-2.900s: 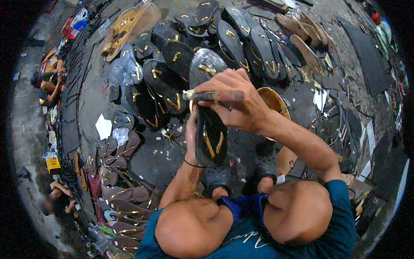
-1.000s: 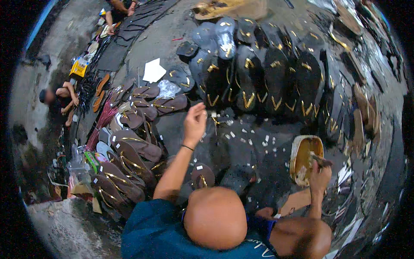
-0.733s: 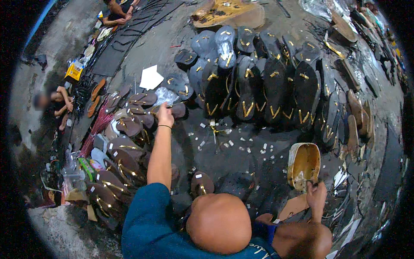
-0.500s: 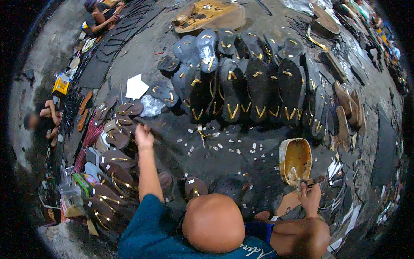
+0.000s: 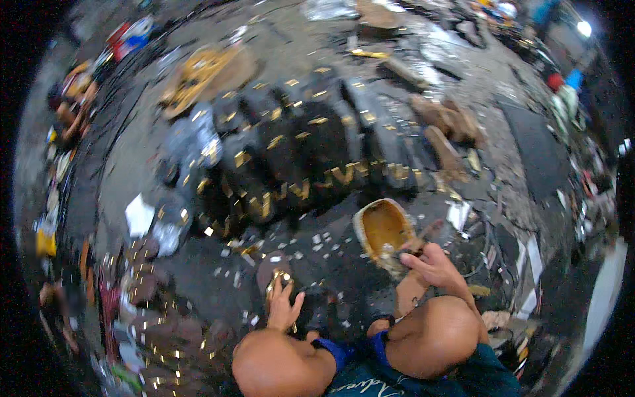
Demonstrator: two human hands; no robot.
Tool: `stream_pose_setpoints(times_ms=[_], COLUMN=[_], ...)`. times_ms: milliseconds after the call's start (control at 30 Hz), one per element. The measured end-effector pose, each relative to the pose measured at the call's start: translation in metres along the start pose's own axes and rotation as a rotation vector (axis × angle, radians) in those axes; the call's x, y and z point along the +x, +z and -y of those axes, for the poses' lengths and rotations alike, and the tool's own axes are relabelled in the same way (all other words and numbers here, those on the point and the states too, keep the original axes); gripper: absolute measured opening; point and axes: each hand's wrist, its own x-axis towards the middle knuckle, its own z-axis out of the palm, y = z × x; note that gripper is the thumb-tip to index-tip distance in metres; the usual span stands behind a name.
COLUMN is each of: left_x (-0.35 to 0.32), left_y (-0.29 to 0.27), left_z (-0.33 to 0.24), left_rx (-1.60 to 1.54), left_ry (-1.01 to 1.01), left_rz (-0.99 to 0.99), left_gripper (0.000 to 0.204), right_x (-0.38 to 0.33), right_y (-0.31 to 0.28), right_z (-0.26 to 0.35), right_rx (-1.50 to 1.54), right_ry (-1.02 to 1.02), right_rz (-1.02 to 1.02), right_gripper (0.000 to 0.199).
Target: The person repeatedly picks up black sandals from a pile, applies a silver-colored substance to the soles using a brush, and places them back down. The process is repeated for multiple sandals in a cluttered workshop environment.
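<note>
Below the middle, a brown sandal [image 5: 266,268] with a shiny gold strap lies on the dark ground. My left hand [image 5: 283,309] rests over its strap, fingers stretched forward and thumb apart. My right hand [image 5: 438,270] is closed on a dark brush-like tool [image 5: 414,247], blurred, at the near right rim of an open container [image 5: 359,228]. Yellow-brown residue coats the inside of that container. Under my right hand lies a flat tan piece [image 5: 410,291]. Both my knees are bent close to my hands.
Beyond the container stand rows of black sandals [image 5: 278,145] with gold straps. More brown sandals [image 5: 175,334] crowd the lower left. Small white tags [image 5: 317,239] are scattered between. A tan block [image 5: 231,69] lies far left, brown soles [image 5: 446,142] far right. Other people sit at the left edge.
The view has swung right and is smeared. My left hand has come from the sandals at left to the brown sandal by my knee. My right hand stays by the container.
</note>
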Motion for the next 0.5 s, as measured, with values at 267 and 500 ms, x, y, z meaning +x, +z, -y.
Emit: stream_pose_setpoints(times_ms=[267,500], left_x=[0.06,-0.027], left_y=[-0.013,-0.042], left_z=[0.016,-0.005], left_rx=[0.227,0.207], left_ry=[-0.054,-0.027], left_rz=[-0.169,0.227], left_gripper=[0.074,0.079], right_x=[0.018,0.031], right_y=[0.021,0.054], right_z=[-0.022,-0.036], right_rx=[0.331,0.384], right_ry=[-0.067,-0.002], right_rz=[-0.095,-0.07], right_gripper=[0.03,0.023])
